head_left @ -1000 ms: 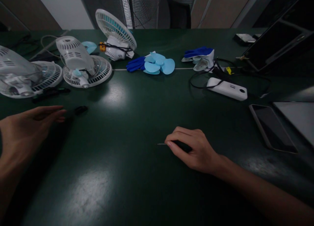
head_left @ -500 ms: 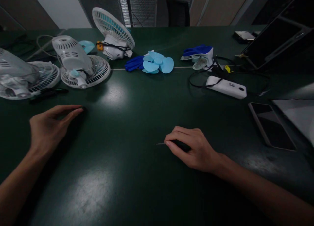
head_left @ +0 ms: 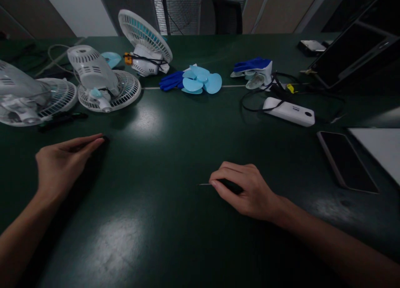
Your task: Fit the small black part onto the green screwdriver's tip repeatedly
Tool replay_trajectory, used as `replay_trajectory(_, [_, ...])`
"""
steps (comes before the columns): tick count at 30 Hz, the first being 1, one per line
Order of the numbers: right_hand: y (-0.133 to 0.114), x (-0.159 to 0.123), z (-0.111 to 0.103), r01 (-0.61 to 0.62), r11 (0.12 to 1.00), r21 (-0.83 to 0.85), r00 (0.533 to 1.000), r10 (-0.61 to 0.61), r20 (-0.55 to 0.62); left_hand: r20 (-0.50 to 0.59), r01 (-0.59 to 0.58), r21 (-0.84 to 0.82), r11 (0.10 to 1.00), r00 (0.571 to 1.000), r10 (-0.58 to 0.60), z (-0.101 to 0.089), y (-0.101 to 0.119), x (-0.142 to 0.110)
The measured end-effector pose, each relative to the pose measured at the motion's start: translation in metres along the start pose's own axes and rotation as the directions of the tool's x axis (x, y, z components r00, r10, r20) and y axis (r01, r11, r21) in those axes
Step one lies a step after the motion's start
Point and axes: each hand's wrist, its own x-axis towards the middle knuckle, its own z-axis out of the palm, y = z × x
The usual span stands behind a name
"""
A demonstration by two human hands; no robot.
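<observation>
My left hand (head_left: 64, 163) is on the left side of the table, thumb and fingertips pinched on a small dark piece (head_left: 106, 138) whose kind I cannot make out. Right of the middle, my right hand (head_left: 242, 190) is closed, thumb against forefinger. A thin metal rod (head_left: 204, 184) with a darker tip sticks out of its grip, pointing left; any handle is hidden in the palm. Beyond my left hand a white fan (head_left: 93, 71) lies face down on its grille, with another fan (head_left: 28, 92) to its left.
At the back stand a third fan (head_left: 145, 42), a light-blue fan blade (head_left: 202, 80) on a blue glove (head_left: 171, 80), and more gloves (head_left: 253, 67). To the right lie a white device (head_left: 289, 112) with a black cable, a phone (head_left: 348, 161) and a dark monitor-like panel (head_left: 353, 50).
My left hand has shifted very slightly left, with its fingers closer together. The right hand and its rod stay nearly in place.
</observation>
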Motion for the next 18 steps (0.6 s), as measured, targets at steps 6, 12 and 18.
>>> replay_trajectory(6, [0.001,0.0,0.001,0.008,1.0,0.022,1.0,-0.008,0.0,0.108,0.261,-0.19,0.946,0.964,-0.244,-0.008,0.013,0.003])
replay_trajectory(12, [-0.001,0.001,0.001,0.002,1.0,0.013,1.0,-0.001,-0.015,0.218,0.412,-0.232,0.881,0.905,-0.366,-0.016,0.01,0.021])
replay_trajectory(18, [-0.001,0.001,0.001,0.007,1.0,0.019,1.0,-0.007,-0.022,0.421,0.19,-0.28,0.941,0.905,-0.058,0.006,0.047,-0.018])
